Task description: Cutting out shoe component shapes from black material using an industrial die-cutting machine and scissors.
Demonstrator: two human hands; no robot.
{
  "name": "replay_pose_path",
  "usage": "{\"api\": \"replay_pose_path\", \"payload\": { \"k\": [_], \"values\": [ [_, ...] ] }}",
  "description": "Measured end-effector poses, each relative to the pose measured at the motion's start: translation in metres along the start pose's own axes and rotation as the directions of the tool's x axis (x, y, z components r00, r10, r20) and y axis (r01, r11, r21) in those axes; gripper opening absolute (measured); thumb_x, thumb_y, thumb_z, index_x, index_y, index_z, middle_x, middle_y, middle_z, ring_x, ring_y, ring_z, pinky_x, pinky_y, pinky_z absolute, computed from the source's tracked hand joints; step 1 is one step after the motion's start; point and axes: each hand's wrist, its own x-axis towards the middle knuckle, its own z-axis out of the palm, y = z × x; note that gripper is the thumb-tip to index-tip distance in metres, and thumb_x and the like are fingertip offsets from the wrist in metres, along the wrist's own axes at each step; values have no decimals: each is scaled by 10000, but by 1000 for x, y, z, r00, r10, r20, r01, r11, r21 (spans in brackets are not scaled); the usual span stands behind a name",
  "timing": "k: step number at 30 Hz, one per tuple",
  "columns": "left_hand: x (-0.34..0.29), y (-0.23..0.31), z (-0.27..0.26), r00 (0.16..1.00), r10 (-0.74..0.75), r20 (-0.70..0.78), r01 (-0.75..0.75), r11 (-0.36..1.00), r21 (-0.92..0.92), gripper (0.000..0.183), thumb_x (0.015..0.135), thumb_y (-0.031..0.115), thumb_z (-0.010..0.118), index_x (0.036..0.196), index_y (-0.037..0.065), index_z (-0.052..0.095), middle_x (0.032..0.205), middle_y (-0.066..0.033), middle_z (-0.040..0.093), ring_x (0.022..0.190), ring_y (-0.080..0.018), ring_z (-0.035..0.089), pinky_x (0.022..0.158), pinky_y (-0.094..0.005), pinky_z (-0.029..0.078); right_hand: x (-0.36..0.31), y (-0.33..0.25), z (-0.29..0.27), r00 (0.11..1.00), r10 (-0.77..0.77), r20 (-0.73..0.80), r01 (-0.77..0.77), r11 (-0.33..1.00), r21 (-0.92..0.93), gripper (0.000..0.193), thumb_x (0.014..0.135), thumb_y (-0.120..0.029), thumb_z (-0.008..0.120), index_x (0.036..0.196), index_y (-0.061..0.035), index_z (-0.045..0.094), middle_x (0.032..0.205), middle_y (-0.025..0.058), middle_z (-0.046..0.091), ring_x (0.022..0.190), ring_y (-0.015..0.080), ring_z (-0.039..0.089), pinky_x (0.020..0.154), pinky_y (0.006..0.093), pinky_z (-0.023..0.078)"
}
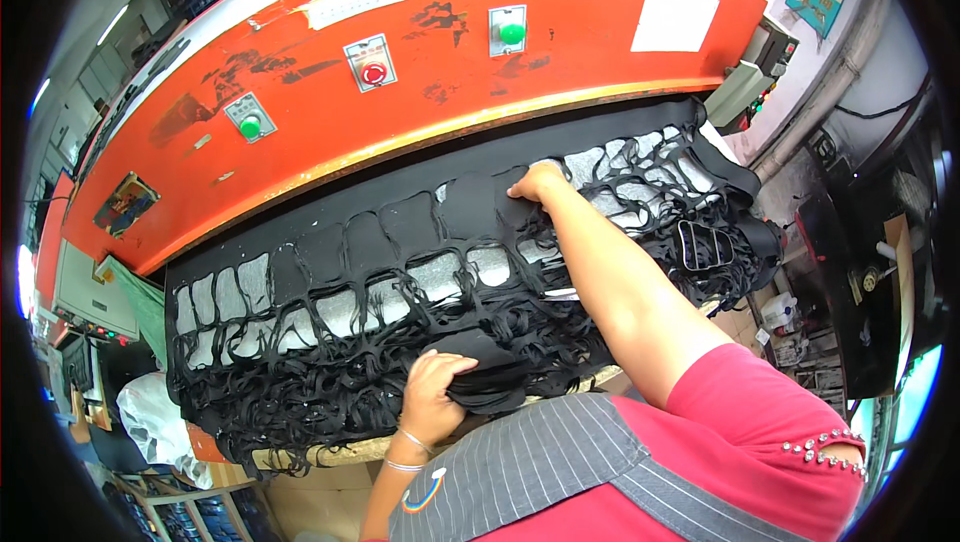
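My left hand [436,397] is closed around a stack of black flat cut pieces [485,370], held low near the front edge of the work surface. At the far side, my right hand [538,185] is closed at a black cut piece [512,204], its fingers pinching at the edge; some fingertips are hidden. This piece lies in a row with several other black cut pieces [400,227] set in a black sheet [300,212]. Around them, narrow black strips border openings where a grey-white surface [435,277] shows through.
Tangled black offcuts [300,387] heap along the front edge. A metal cutting die [705,245] lies on the strips at right. Behind stands an orange press [440,52] with two green buttons [512,34] and one red button [373,73]. A white plastic bag [155,417] is at left.
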Motion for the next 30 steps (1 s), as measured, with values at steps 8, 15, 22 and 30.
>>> {"api": "replay_pose_path", "payload": {
  "k": [8, 15, 22, 30],
  "values": [
    [88, 70, -98, 964, 243, -113, -183, 906, 382, 284, 650, 50, 681, 928, 105, 660, 950, -48, 662, 970, -243, 623, 979, -453, 403, 12, 3, -1, 992, -90, 91, 63, 963, 263, 518, 768, -343, 747, 1172, -34, 651, 1280, 166, 586, 1182, 302, 569, 988, 406, 455],
    [187, 46, -78, 919, 300, 256, -394, 655, 645, 204, 670, -10, 576, 833, 102, 627, 908, -26, 627, 982, -214, 598, 1027, -420, 378, 20, 48, 9, 880, -364, 306, -293, 92, 952, 329, 802, 12, 645, 1125, 45, 591, 1052, 180, 658, 990, 301, 646, 859, 410, 530],
    [283, 22, 14, 753, 261, 603, -651, 420, 632, 96, 781, 134, 556, 803, 116, 647, 1143, -12, 592, 905, -147, 593, 1111, -403, 312, 28, 69, 12, 758, -644, 104, -140, -4, 990, 412, 785, 32, 647, 1186, -27, 570, 1075, 94, 641, 1029, 220, 605, 948, 364, 457],
    [321, 14, 64, 796, 52, 603, -562, 434, 704, 537, 848, 88, 497, 1376, 133, 408, 1125, -81, 605, 945, -228, 632, 1102, -435, 305, 45, 91, 10, 697, -717, -3, -293, -289, 912, 244, 918, -124, 561, 1123, 0, 605, 1044, 58, 653, 997, 152, 589, 920, 270, 438]
  ]
}}
